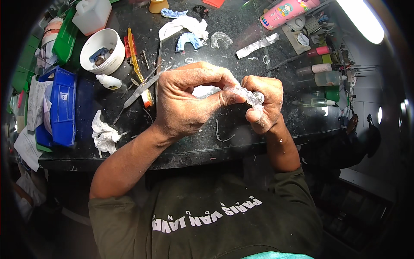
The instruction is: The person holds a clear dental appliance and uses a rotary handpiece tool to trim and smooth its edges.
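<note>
**Clear dental tray pinched between two hands**

Worktop [241, 129], dark and dusty, lies under everything; above it the left hand [189, 101] and right hand [264, 105] are both closed on one clear dental tray [245, 95], held between them. It looks light, thin, springy and slick; the thicker rim seems the safest hold, fingertips only.

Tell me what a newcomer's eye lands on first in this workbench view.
First, the two hands at the centre: the left hand and right hand pinch a clear plastic dental tray between them above the dark worktop. Next, the blue bin at the left edge and the white bowl behind it stand out. A pink cylindrical container lies at the far right.
</note>
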### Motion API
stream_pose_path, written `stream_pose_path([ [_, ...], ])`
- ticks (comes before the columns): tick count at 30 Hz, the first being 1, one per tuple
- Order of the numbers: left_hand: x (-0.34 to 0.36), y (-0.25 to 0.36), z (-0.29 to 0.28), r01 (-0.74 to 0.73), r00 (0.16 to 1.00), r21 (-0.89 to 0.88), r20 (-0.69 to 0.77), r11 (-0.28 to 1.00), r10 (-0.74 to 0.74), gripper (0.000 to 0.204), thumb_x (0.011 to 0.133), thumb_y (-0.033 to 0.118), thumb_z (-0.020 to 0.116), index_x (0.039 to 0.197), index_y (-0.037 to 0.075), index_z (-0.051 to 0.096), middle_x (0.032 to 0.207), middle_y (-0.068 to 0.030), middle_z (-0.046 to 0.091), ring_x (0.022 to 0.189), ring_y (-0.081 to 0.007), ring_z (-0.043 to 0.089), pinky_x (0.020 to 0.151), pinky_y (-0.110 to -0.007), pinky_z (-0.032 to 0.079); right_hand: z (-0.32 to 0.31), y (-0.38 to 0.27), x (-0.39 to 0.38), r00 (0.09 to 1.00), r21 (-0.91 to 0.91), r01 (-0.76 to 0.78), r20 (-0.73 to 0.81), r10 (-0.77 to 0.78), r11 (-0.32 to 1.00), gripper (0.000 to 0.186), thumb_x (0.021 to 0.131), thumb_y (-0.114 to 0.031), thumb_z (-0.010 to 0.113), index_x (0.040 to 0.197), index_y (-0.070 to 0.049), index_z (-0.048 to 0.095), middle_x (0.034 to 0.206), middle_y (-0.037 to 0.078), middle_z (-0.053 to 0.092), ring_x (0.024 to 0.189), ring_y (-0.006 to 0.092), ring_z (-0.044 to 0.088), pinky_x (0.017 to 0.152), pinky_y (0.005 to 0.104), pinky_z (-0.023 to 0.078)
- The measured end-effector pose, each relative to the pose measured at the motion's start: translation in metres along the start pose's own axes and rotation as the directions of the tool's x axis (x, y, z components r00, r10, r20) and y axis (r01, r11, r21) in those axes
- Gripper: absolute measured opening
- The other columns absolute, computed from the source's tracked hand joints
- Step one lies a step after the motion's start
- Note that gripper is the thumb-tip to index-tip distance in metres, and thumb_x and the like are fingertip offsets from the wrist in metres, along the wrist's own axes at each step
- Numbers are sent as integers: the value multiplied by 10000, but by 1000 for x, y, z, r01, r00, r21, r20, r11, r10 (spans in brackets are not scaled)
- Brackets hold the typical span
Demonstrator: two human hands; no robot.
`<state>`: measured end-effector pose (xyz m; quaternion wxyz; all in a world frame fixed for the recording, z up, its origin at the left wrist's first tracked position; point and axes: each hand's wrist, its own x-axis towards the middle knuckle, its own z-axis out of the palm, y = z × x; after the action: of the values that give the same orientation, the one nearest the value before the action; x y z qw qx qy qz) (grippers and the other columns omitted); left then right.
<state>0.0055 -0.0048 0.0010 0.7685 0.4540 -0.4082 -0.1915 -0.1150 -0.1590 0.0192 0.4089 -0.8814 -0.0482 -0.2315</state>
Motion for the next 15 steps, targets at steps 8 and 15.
stream_pose_path([
  [8,-1,1,-3,31,997,-5,76,1000,-31,193,744,-24,795,910,-32,697,918,-104,692,873,-152,660,798,-289,536,-1,-2,1,999,2,15,-30,-15,1000,582,781,-583,702,617,-67,486,512,39,395,424,185,413,425,309,321],
  [15,-1,-1,1,20,999,-34,-26,999,-21,161,715,33,833,835,4,730,795,-55,694,750,-99,657,688,-230,512,0,1,-1,998,10,34,-52,-33,999,562,798,-538,710,596,-69,476,510,37,377,420,178,396,417,311,302],
])
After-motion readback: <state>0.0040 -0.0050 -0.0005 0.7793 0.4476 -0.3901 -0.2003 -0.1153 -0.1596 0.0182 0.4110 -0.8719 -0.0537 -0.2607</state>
